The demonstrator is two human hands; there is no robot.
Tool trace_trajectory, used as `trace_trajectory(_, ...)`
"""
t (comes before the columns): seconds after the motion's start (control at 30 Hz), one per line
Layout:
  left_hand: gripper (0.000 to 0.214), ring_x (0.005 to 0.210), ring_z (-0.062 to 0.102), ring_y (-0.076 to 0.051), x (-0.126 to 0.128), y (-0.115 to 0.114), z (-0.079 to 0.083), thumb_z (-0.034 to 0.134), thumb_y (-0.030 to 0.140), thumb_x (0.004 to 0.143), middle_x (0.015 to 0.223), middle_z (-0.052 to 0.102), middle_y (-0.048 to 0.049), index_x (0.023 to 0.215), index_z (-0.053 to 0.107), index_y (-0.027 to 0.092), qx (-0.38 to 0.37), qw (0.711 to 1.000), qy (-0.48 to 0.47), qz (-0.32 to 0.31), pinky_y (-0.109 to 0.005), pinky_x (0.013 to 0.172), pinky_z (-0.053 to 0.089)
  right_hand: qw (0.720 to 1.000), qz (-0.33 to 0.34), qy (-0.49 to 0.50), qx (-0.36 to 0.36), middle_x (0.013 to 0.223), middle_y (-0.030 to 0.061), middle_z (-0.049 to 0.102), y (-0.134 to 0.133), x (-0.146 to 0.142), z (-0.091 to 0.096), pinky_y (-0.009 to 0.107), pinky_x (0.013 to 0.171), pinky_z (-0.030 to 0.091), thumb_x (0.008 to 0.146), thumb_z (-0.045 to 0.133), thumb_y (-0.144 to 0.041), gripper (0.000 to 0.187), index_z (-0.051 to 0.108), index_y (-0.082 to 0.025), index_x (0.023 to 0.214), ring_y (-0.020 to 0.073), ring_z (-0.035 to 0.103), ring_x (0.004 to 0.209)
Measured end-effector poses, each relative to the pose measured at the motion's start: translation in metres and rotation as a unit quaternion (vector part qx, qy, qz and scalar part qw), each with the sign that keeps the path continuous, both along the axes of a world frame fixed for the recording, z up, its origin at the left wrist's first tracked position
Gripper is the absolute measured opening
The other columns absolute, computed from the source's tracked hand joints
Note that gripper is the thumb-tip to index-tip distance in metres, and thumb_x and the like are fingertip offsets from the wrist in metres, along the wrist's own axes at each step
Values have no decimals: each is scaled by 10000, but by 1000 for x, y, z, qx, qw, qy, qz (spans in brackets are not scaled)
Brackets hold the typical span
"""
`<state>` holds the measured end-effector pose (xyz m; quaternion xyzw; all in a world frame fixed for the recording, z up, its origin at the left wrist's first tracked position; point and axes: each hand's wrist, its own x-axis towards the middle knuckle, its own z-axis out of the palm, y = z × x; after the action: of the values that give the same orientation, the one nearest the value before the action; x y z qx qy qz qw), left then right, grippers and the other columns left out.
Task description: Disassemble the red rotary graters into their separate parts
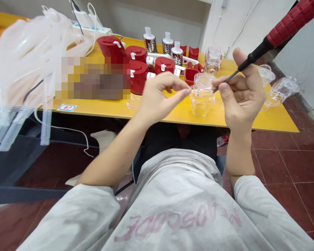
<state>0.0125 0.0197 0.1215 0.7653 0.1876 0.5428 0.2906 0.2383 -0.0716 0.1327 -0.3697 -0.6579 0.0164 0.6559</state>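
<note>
My right hand is closed around a screwdriver with a red ribbed handle and a black shaft; its tip points left, close to my left fingertips. My left hand is pinched, thumb against forefinger, on something too small to make out. Both hands hover above the near edge of the yellow table. Just behind them stands a clear plastic housing, between the two hands and partly hidden by my fingers.
Red plastic housings and steel grater drums crowd the table's middle. More clear plastic parts lie at the right end, a clear cup behind. Translucent plastic pieces pile up at the left. A white power strip lies at the back.
</note>
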Motion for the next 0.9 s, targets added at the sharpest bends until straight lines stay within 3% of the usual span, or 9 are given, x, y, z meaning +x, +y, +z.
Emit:
trace_trajectory(0.1, 342, 855, 730, -219, -18, 21, 1, 893, 610, 989, 908, 811, -48, 949, 858, 272, -2, 998, 10, 70, -425, 833, 632, 1000, -4, 11, 18, 1423, 33, 831, 7, 15, -1, 527, 1056, 774, 1055, 729, -798, 737, 620, -423, 1679, 357, 838, 1373)
trace_trajectory(0.2, 223, 828, 713, -223, -16, 41, -15, 867, 478, 994, 896, 806, -51, 955, 851, 260, -24, 994, 44, 99, -436, 825, 633, 999, -24, 18, 16, 1404, 33, 836, 12, 28, -2, 541, 1062, 777, 1032, 763, -796, 759, 621, -421, 1676, 365, 830, 1392)
trace_trajectory(0.37, 166, 902, 715, -290, 30, 90, -39, 819, 389, 941, 898, 789, -95, 882, 838, 234, 0, 982, 156, 107, -520, 920, 616, 999, -35, 21, 3, 1352, 31, 836, 13, 42, -2, 549, 1074, 765, 1005, 763, -829, 793, 612, -423, 1670, 353, 836, 1370)
trace_trajectory(0.53, 130, 1099, 660, -359, 83, 164, -42, 847, 413, 860, 949, 792, -108, 811, 786, 309, 12, 974, 168, 151, -596, 1034, 577, 999, -43, 2, 18, 1305, 28, 812, 12, 48, 1, 552, 1104, 750, 1024, 751, -789, 755, 587, -437, 1672, 318, 847, 1298)
trace_trajectory(0.67, 248, 1157, 636, -384, 99, 205, -46, 870, 539, 828, 911, 790, -106, 767, 758, 327, -36, 973, 199, 112, -666, 1119, 519, 996, -73, -10, 45, 1180, 38, 840, 12, 47, 3, 474, 1052, 756, 1049, 764, -733, 673, 642, -399, 1620, 254, 864, 1092)
trace_trajectory(0.77, 354, 1227, 639, -423, 96, 207, -48, 899, 696, 791, 966, 811, -115, 874, 828, 359, -13, 987, 149, 54, -714, 1138, 487, 996, -49, -12, 72, 1013, -5, 822, 15, 44, 3, 489, 1017, 765, 1066, 742, -737, 648, 670, -398, 1613, 241, 869, 998)
trace_trajectory(0.9, 487, 1422, 617, -430, 82, 163, -46, 812, 849, 878, 1203, 824, -89, 1203, 850, 489, -6, 1000, 12, 0, -707, 1131, 517, 999, -38, 0, 24, 1054, 4, 830, 21, 44, -1, 558, 1101, 745, 1031, 725, -840, 737, 669, -398, 1617, 307, 882, 1173)
